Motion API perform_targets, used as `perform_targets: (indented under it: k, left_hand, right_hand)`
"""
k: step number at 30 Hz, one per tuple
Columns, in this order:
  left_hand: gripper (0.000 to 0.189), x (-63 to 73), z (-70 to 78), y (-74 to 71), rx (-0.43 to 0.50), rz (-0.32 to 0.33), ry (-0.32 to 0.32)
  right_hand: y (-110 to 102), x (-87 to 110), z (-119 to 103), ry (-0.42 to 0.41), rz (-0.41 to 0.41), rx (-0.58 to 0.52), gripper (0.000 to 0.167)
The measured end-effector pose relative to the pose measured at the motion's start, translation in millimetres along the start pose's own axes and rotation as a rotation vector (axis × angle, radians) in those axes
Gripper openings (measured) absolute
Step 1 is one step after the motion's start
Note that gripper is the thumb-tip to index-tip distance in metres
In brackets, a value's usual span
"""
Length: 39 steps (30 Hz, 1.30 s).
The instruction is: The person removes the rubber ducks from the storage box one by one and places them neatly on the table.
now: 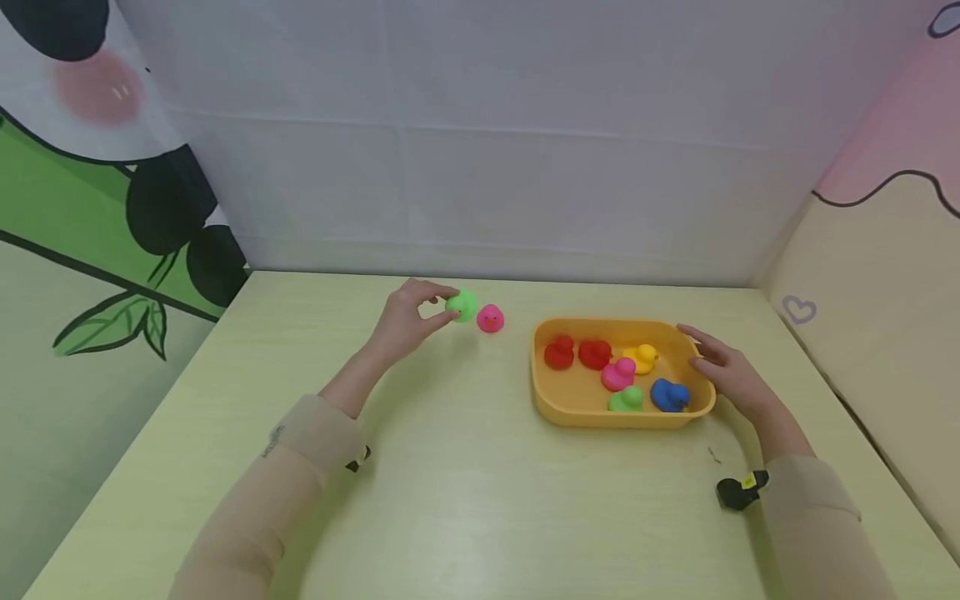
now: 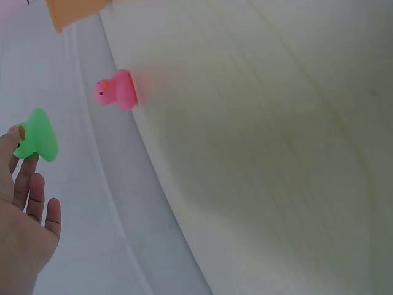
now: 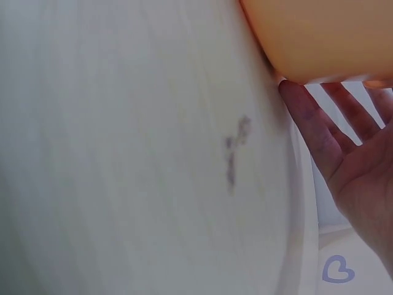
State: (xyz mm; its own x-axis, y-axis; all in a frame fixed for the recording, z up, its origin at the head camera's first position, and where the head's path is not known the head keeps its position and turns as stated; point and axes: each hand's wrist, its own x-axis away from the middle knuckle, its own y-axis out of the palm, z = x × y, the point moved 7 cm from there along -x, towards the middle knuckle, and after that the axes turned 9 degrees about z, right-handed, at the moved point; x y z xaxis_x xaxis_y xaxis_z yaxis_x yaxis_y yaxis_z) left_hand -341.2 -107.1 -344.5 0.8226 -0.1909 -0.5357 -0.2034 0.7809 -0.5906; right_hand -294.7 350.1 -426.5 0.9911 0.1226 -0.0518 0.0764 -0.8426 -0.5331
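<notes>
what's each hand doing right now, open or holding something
Left hand: holding a green duck, pinched between thumb and fingers.
Right hand: open, touching the orange tray.

Even, muted light fills my head view, leaving a faint sheen on the pale yellow wood-grained desk (image 1: 465, 500) and soft shadows beside both my beige fabric sleeves (image 1: 247, 508). At my left wrist, a broad grey shadow crosses the desk, and a pink glow spreads beside the pink toy duck (image 2: 124, 91). At my right wrist, the dark smudge (image 3: 231, 175) is blurred and the left edge dim.
</notes>
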Motion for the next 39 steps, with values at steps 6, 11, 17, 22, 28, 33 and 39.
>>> perform_targets:
  k: [6,11,17,22,28,33,39]
  left_hand:
    - [0.034,-1.1,-20.5,7.9,-0.018,-0.023,-0.050]
    - [0.034,-2.9,-39.5,17.0,-0.045,-0.071,-0.093]
    - [0.035,-8.5,-55.1,29.0,-0.079,-0.149,-0.144]
    - [0.035,-16.0,-58.6,37.7,-0.087,-0.193,-0.154]
    - [0.034,-19.0,-70.5,48.4,-0.098,-0.254,-0.197]
    - [0.034,-19.3,-76.7,50.5,-0.105,-0.276,-0.247]
    - [0.034,-19.4,-78.8,50.0,-0.104,-0.291,-0.267]
  right_hand:
    - [-2,-0.4,2,0.002,0.004,0.003,0.054]
    - [-1,0.0,3,0.006,0.005,-0.001,0.054]
    - [-1,2.6,1,0.008,0.005,-0.002,0.055]
    - [-1,2.2,1,0.008,0.013,0.003,0.054]
    - [0,2.0,4,0.015,0.005,-0.005,0.055]
    - [1,2.5,4,0.018,0.000,-0.009,0.055]
    - [1,3.1,2,0.023,-0.002,-0.021,0.055]
